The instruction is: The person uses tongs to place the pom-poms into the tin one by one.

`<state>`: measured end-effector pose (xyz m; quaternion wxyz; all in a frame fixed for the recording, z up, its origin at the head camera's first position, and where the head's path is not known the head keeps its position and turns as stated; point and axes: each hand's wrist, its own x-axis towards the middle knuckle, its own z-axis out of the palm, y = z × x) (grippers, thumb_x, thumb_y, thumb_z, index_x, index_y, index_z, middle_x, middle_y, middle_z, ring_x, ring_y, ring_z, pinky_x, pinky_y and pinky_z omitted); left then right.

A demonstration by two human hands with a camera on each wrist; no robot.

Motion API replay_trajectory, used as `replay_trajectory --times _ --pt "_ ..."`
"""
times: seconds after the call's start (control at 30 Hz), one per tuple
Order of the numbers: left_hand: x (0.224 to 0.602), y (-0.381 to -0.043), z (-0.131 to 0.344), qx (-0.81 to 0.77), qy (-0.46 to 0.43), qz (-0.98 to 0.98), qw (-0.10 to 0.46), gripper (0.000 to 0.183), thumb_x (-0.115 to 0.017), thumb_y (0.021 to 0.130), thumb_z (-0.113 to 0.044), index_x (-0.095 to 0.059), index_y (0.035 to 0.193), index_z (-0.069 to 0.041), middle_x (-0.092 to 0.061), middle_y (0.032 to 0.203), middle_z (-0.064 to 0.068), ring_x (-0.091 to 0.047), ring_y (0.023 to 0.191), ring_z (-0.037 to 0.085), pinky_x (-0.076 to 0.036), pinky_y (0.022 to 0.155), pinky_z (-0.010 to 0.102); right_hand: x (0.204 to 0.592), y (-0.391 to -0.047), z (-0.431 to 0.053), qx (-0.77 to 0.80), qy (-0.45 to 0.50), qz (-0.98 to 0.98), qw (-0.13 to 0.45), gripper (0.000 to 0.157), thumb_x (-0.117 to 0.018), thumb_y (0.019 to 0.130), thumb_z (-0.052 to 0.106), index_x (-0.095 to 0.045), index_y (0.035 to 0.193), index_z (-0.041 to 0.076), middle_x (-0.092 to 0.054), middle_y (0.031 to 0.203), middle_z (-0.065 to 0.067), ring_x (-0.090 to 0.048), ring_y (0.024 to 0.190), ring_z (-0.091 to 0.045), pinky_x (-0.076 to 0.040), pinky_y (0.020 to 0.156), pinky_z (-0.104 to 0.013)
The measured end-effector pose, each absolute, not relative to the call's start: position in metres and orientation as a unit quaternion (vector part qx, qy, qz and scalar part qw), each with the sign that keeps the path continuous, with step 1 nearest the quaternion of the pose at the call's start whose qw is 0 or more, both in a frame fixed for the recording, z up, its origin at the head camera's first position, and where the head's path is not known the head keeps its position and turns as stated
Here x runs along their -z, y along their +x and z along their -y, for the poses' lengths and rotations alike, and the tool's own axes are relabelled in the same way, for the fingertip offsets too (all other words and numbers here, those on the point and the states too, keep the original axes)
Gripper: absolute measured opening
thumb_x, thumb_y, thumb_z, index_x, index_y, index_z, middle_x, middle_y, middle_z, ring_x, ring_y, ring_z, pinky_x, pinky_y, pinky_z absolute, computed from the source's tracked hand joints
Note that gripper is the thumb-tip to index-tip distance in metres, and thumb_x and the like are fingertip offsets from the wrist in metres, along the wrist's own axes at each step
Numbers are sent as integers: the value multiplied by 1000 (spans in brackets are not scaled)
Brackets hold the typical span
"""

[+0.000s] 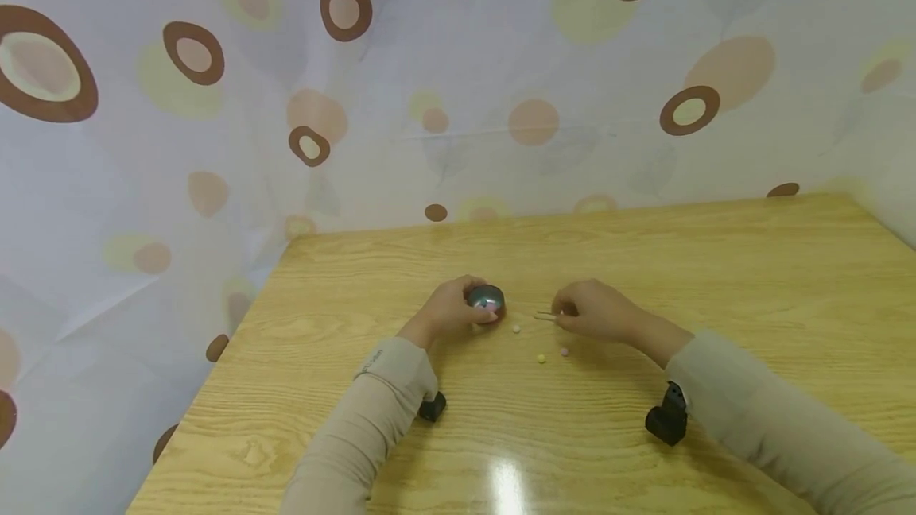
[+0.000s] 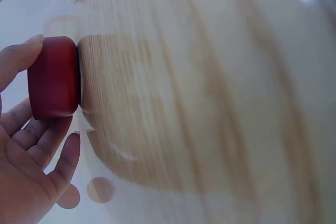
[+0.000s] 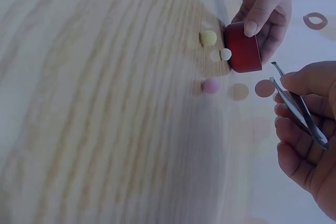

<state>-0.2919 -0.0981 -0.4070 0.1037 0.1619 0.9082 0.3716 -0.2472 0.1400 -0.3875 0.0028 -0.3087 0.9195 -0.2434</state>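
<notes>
At the left of the frame, the left hand (image 2: 23, 166) grips a red container (image 2: 55, 77), probably a bowl, against the wood-grained desk (image 2: 210, 98).

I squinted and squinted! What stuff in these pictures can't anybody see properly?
- Inside of the red cup: too small to make out in the head view; its own wall hides it in both wrist views.
- Writing on the left sleeve: too small to read, head view.
- Back end of the tweezers: hidden by the right hand, head view.
- Part of the left hand: cut off by the left edge, left wrist view.
</notes>
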Motion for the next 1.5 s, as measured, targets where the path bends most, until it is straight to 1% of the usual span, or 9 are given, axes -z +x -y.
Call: replay_trajectory --times 0.23,0.43,0.6,0.8,1.1,1.33,1.5 --pt "406 -293 100 -364 162 -911 101 59 -71 70 -28 -46 119 -7 -53 108 5 -49 96 17 -38 83 31 388 -239 -148 245 -315 -917 2 9 -59 79 8 -63 85 3 -53 69 5 -42 58 -8 -38 53 -25" --pt "407 -293 100 -373 165 -907 107 58 -71 70 -28 -47 119 -7 -53 106 5 -49 95 17 -38 82 31 390 -231 -154 242 -315 -918 10 9 -58 79 7 -64 85 2 -52 69 5 -42 60 -8 -38 54 -26" --pt "408 -291 100 -376 155 -906 116 58 -71 71 -28 -46 120 -8 -53 106 3 -49 95 16 -38 82 30 393 -225 -159 250 -310 -917 20 7 -58 79 8 -63 83 4 -51 66 7 -41 57 -7 -38 52 -25" --pt "408 -291 101 -373 163 -907 106 57 -71 71 -27 -47 119 -8 -53 105 3 -49 94 16 -38 82 31 397 -220 -164 255 -297 -920 30 5 -59 80 10 -63 81 7 -49 62 8 -40 54 -6 -37 50 -23" --pt "410 -293 100 -373 166 -906 109 59 -71 70 -30 -47 119 -8 -53 105 3 -49 94 16 -38 81 31 401 -217 -166 260 -285 -922 44 5 -59 79 8 -63 81 6 -50 64 8 -42 55 -6 -37 50 -24" --pt "408 -292 99 -368 165 -909 105 57 -72 70 -30 -48 117 -8 -53 105 2 -49 94 15 -38 81 30 404 -217 -166 269 -297 -915 55 4 -59 79 7 -63 79 8 -50 64 8 -42 54 -6 -38 48 -23" --pt "408 -291 99 -368 162 -909 108 58 -72 70 -29 -47 118 -8 -53 105 3 -49 94 16 -39 81 30 407 -219 -167 282 -324 -902 46 6 -59 78 7 -63 75 9 -50 62 8 -41 53 -5 -37 47 -23"
